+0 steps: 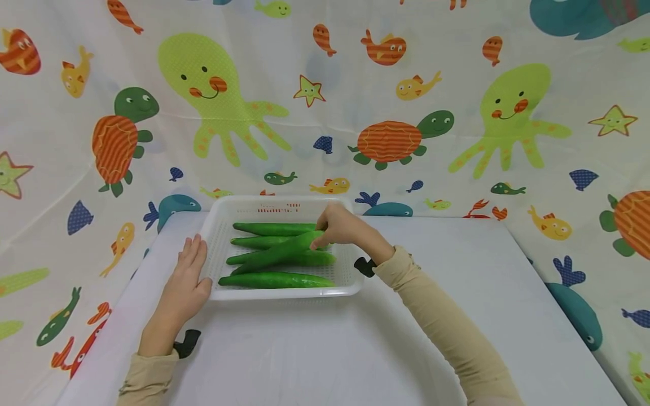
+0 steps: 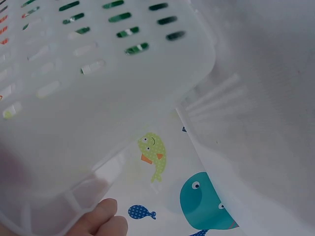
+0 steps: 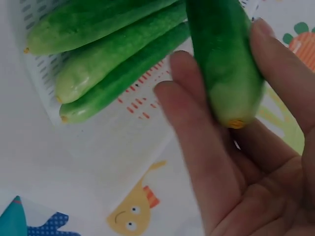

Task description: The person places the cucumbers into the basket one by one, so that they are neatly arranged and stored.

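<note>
A white plastic basket holds several long green cucumbers lying roughly side by side. My right hand reaches over the basket's right side and pinches the pale end of one cucumber between thumb and fingers. That cucumber slants across the others, its far end down toward the left. My left hand rests against the basket's left side, fingers straight along the outer wall and thumb near the rim. In the left wrist view only fingertips show, beside the basket's slotted wall.
The basket stands at the back of a white-covered table. Behind it hangs a white cloth printed with sea animals. A black strap is at the right wrist, and another black piece at the left wrist.
</note>
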Motion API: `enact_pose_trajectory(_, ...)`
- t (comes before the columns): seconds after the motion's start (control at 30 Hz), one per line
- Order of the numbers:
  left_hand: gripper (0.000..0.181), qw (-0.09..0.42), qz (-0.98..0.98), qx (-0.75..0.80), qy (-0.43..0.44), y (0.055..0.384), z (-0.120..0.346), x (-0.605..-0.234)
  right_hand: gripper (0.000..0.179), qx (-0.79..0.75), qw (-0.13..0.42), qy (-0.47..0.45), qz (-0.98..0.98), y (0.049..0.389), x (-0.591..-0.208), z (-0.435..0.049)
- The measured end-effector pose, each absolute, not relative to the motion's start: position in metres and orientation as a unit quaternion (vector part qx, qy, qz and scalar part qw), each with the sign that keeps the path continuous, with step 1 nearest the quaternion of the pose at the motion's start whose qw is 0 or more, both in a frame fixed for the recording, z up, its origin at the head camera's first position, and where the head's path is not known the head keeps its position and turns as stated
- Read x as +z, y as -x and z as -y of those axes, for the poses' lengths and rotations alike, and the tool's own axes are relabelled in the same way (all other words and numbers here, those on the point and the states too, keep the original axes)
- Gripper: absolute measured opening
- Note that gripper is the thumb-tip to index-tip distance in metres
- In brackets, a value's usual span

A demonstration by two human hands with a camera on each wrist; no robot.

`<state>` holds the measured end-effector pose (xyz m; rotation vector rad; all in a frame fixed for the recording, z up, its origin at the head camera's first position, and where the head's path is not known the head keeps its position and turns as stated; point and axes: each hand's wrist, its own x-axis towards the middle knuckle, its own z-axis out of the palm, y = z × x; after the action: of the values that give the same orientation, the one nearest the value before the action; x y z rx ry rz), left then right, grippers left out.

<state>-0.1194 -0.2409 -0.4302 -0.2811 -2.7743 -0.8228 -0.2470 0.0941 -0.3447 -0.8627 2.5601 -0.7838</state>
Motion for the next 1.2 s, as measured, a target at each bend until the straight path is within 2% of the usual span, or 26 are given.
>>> enact_pose_trajectory(0.27,0.072,0.120,0.946,-0.286,0.098,0.120,0.241,-0.431,0.029,-0.185,0.223,0.213,-0.933,0.243,-0.350,-0.085)
enact_pose_trajectory(0.4,0.072,0.123,0.945,-0.286,0.100,0.120,0.241,-0.431,0.025,-0.135,0.252,0.195,-0.938,0.243,-0.356,-0.077)
enact_pose_trajectory(0.57,0.072,0.126,0.946,-0.283,0.097,0.120,0.240,-0.431,0.030,-0.099,0.295,0.176,-0.934,0.245,-0.365,-0.067)
enact_pose_trajectory(0.73,0.072,0.124,0.946,-0.284,0.096,0.119,0.240,-0.430,0.038,-0.043,0.318,0.175,-0.931,0.245,-0.375,-0.058)
enact_pose_trajectory(0.97,0.071,0.126,0.946,-0.284,0.095,0.119,0.240,-0.430,0.069,-0.012,0.335,0.156,-0.929,0.243,-0.387,-0.051)
enact_pose_trajectory(1.2,0.072,0.126,0.945,-0.285,0.098,0.119,0.240,-0.429,0.074,-0.033,0.361,0.123,-0.924,0.247,-0.393,-0.049)
